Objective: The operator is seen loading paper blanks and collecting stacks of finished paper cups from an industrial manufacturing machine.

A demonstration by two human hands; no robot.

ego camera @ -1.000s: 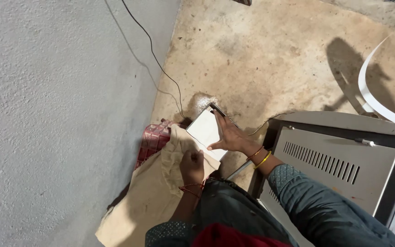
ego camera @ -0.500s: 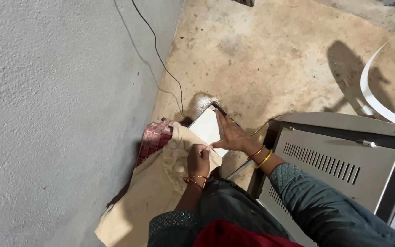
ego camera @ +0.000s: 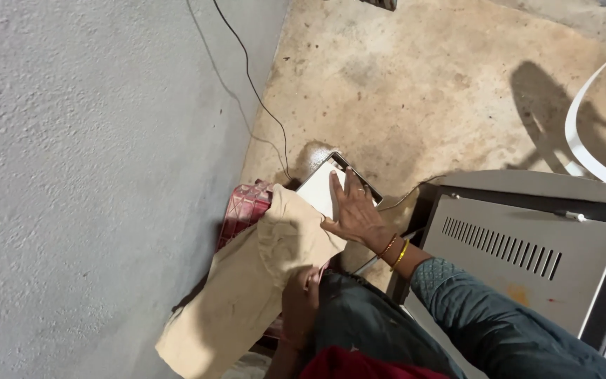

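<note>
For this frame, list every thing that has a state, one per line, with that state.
Flat white rectangular panel: partly inside the cloth bag, upper end sticking out.
Beige cloth bag: mouth open around the panel, lying over the crate.
Red plastic crate: mostly covered by the bag.
Right hand: flat on the panel.
Left hand: gripping the bag's edge.
Grey vented metal cabinet: closed.

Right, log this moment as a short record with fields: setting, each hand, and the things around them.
setting: concrete floor beside a grey plastered wall
right hand: pressed flat on a white flat panel
left hand: gripping the lower edge of a tan cloth bag
panel and bag: the panel's near end is covered by the bag's mouth
under the bag: a red crate
at right: a grey metal cabinet with vent slots
also: a thin black cable running down along the wall
</note>
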